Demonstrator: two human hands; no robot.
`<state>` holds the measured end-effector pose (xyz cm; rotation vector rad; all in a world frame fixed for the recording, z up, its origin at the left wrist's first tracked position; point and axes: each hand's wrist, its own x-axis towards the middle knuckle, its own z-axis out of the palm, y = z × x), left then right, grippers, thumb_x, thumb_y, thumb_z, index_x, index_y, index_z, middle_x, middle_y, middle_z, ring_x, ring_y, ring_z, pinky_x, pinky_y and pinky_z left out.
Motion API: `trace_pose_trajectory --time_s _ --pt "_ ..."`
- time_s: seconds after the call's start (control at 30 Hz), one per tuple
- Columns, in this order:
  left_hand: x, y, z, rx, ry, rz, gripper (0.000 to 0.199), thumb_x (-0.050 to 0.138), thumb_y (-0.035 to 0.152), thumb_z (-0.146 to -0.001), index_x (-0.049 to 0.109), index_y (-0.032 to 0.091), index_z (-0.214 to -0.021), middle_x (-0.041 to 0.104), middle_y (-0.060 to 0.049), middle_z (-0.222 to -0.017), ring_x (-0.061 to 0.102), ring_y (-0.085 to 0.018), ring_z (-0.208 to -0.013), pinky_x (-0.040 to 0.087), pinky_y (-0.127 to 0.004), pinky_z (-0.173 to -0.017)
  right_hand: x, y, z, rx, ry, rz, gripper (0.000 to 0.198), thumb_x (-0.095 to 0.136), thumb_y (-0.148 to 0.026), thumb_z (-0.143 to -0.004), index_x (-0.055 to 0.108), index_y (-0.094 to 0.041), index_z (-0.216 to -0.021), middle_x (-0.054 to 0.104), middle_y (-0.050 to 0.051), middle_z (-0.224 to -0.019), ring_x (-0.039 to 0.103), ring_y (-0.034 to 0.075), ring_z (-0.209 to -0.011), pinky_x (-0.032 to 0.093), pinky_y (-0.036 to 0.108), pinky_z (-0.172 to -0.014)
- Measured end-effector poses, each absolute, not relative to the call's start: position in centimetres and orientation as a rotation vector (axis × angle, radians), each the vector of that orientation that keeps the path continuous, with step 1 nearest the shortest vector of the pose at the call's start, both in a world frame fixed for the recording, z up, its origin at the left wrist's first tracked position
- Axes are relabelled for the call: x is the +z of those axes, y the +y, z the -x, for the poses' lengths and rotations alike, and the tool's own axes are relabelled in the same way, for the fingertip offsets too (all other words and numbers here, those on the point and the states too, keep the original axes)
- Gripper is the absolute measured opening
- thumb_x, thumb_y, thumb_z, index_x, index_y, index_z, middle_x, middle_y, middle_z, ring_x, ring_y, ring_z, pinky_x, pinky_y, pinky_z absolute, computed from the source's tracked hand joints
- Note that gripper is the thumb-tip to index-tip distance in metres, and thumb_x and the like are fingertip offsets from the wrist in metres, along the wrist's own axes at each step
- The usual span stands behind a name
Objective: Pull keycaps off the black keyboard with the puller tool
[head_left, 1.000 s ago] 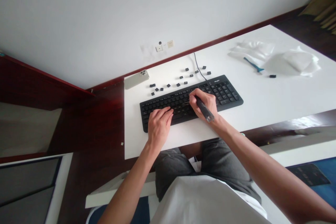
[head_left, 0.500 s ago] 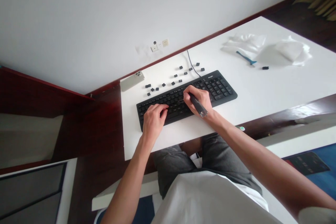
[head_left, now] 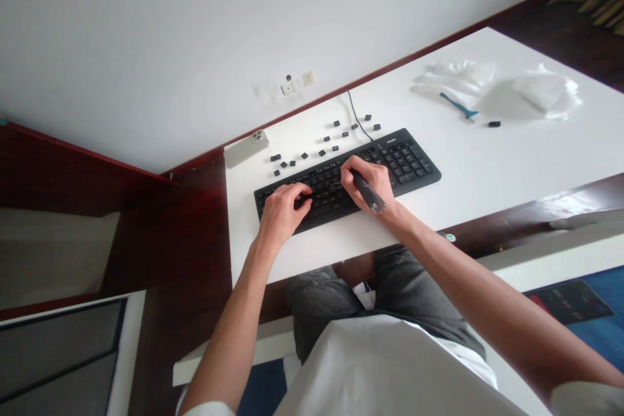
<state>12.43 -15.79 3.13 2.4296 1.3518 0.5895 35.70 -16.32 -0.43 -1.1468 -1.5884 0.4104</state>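
A black keyboard [head_left: 412,159] lies at a slant on the white table. Over its left part rests my left hand [head_left: 281,209], thumb and forefinger apart, with nothing visible between them; its other fingers are curled and partly hidden. My right hand [head_left: 374,175] is wrapped round the dark handle of a wire keycap puller [head_left: 369,195], above the middle of the keyboard. The puller's thin wire end points left, close over the keys. Whether the wire touches a key, I cannot tell. Several loose black keycaps [head_left: 322,153] lie scattered behind the keyboard.
A phone [head_left: 247,147] lies at the table's back left corner. The keyboard cable [head_left: 358,118] runs to the back edge. To the right are a blue brush [head_left: 458,106], a small black piece [head_left: 494,124] and crumpled clear plastic bags [head_left: 541,94].
My left thumb and forefinger have spread apart, and that hand has shifted slightly left. My right hand stays in nearly the same place with the keycap puller.
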Motion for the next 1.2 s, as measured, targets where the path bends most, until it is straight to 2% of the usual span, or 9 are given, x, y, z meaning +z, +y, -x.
trace_pose_trajectory --time_s 0.23,0.53,1.2 --pt "2.2 -16.4 -12.1 0.695 1.419 -2.389 0.017 0.074 0.012 -0.091 0.075 0.023 -0.104 0.079 -0.002 -0.099 0.072 -0.02 -0.09 0.058 -0.034 -0.086 -0.6 -16.2 -35.8 0.425 -1.597 1.15 0.016 0.053 -0.022 -0.097 0.053 -0.023 -0.081 0.057 -0.002 -0.068 0.051 0.012 -0.057 0.041 0.028 -0.06" --pt "2.0 -16.5 -12.3 0.733 1.342 -2.459 0.014 0.071 0.011 -0.094 0.076 0.023 -0.1 0.081 -0.002 -0.105 0.073 -0.021 -0.097 0.057 -0.038 -0.093 -0.7 -16.2 -35.7 0.435 -1.593 1.147 0.015 0.053 -0.02 -0.095 0.052 -0.023 -0.081 0.058 -0.003 -0.069 0.051 0.012 -0.057 0.041 0.027 -0.061" --pt "2.4 -17.3 -13.1 0.666 1.338 -2.63 0.015 0.063 0.015 -0.102 0.076 0.021 -0.097 0.08 -0.005 -0.105 0.067 -0.025 -0.099 0.056 -0.041 -0.092 -0.5 -16.3 -35.8 0.444 -1.607 1.167 0.017 0.05 -0.024 -0.097 0.052 -0.024 -0.08 0.059 -0.002 -0.068 0.05 0.013 -0.056 0.042 0.028 -0.061"
